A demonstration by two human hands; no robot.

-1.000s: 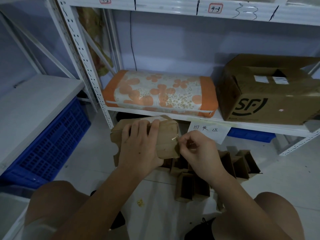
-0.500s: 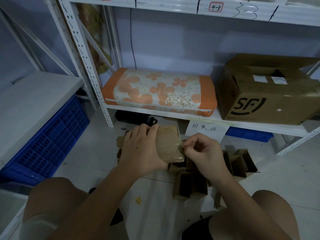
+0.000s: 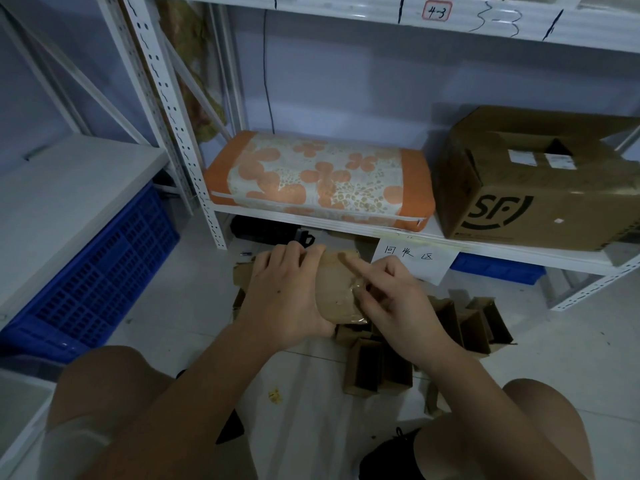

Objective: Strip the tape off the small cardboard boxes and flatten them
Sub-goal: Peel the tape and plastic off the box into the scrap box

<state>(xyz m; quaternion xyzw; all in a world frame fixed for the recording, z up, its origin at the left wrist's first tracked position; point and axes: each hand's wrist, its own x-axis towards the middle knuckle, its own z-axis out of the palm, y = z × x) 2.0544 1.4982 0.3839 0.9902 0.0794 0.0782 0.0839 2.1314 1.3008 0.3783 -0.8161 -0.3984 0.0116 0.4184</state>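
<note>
A pale tiled floor (image 3: 311, 403) is seen from the head camera, in front of a white metal shelf (image 3: 346, 228) on which an orange flowered cushion (image 3: 318, 178) and a large brown carton (image 3: 540, 188) are carried. A small cardboard box (image 3: 337, 289) is held above the floor, before the shelf's front edge. It is gripped by the left hand (image 3: 287, 292), fingers curled over its far edge. The clear tape (image 3: 358, 284) at its right end is pinched by the right hand (image 3: 391, 299), index finger extended. More small boxes (image 3: 381, 365) are lying on the floor beneath.

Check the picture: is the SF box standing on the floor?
No, the SF box stands on the white shelf, to the right of the orange cushion.
</note>
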